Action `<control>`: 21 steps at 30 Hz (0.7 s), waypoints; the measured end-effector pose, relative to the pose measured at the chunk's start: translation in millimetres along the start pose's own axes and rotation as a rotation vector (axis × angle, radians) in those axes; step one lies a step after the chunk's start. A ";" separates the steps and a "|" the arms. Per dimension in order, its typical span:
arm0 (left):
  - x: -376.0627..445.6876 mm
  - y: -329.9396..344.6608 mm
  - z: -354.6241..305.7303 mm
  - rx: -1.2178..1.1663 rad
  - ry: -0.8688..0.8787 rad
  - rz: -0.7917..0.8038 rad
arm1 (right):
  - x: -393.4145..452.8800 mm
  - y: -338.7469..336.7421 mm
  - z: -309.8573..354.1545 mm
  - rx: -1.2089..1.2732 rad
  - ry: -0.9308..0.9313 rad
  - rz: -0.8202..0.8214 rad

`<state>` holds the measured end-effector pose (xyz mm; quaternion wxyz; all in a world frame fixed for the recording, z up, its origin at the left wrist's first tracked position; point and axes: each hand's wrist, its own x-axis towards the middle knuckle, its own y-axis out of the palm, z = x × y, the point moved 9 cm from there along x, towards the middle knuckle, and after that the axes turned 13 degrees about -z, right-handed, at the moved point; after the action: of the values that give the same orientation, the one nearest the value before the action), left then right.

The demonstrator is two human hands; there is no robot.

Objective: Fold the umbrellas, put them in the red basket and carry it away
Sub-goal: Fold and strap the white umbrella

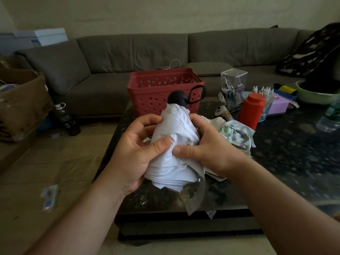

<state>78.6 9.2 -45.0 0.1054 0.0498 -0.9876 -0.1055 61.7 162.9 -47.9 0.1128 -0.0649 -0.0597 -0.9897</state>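
while no writing is legible, both hands grip white umbrella (pixel 174 144).

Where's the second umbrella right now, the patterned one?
In the head view, the patterned umbrella lies on the dark table, just right of the right hand, in front of the orange bottle and right of the red basket.

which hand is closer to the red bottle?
Right. The right hand grips the white umbrella on the side facing the red bottle, which stands up and to its right. The left hand holds the umbrella's far side, farther from the bottle.
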 end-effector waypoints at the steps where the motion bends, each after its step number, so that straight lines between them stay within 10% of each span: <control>1: 0.7 -2.4 -3.3 0.059 0.046 -0.037 | 0.5 -0.9 1.2 0.017 -0.013 -0.025; 9: -11.8 20.6 2.9 0.682 0.151 0.154 | 5.1 -13.2 -4.1 -0.012 0.060 -0.284; 21: -15.5 20.2 7.3 0.140 0.025 0.072 | 7.5 -11.9 10.0 -0.193 0.000 0.005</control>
<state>90.5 32.1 -50.6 0.1177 0.0230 -0.9923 -0.0316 52.8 174.2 -38.2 0.1086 -0.0755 0.0359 -0.9906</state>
